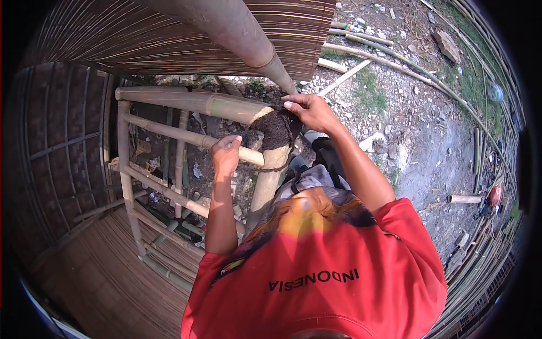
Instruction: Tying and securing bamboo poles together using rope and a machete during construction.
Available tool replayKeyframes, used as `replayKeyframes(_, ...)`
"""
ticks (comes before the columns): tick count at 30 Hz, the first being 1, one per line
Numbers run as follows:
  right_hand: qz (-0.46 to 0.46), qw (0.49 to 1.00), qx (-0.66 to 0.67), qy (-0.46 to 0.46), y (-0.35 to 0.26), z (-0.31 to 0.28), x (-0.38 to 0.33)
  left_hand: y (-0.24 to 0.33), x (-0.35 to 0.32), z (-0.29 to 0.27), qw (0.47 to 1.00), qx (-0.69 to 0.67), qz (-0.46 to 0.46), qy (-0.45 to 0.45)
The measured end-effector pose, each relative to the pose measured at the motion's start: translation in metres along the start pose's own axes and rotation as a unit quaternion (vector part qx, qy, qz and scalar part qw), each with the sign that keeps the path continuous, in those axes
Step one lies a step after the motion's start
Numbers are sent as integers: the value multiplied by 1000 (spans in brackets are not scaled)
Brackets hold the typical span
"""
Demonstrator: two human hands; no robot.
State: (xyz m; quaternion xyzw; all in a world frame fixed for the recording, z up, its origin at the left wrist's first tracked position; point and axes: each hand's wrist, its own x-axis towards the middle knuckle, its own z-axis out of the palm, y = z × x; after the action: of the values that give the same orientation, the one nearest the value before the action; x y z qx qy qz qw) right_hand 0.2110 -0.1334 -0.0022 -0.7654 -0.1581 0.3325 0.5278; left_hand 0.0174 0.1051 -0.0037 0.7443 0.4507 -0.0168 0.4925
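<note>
Your right hand [309, 113], fingertips nearly pinched, sits at the far-right edge of the dark fibre wrap [274, 131] on the bamboo frame [234, 108]; your left hand [226, 154], curled, lies farther off left, both holds unclear.

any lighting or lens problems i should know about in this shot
Head view: fisheye distortion curves the bamboo strips at lower right, and black surrounds the picture; head view: bright sun pales the ground, while the left-hand panel sits dim; head view: the dark rope wrap loses detail near the right hand.

Rope [273, 131] around bamboo pole [265, 186]
</note>
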Motion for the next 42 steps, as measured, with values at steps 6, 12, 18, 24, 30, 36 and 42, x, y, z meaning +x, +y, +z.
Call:
replayKeyframes(6,99,985,81,-113,28,6,64,8,9,3,986,157,54,26)
replayKeyframes(12,123,957,136,-227,55,20,106,-4,43,1,945,306,97,61)
replayKeyframes(18,81,938,105,-321,76,39,135,29,59,29,865,498,30,57)
replayKeyframes(24,-71,896,174,-403,121,65,157,33,72,47,852,521,44,29)
replayKeyframes(30,-26,814,217,-538,147,93,185,-95,148,12,820,466,319,-94)
replayKeyframes(36,-128,917,199,-322,158,74,170,-67,175,87,933,281,109,-197)
replayKeyframes(42,-196,965,140,-100,150,73,158,-64,168,105,971,126,83,-186)
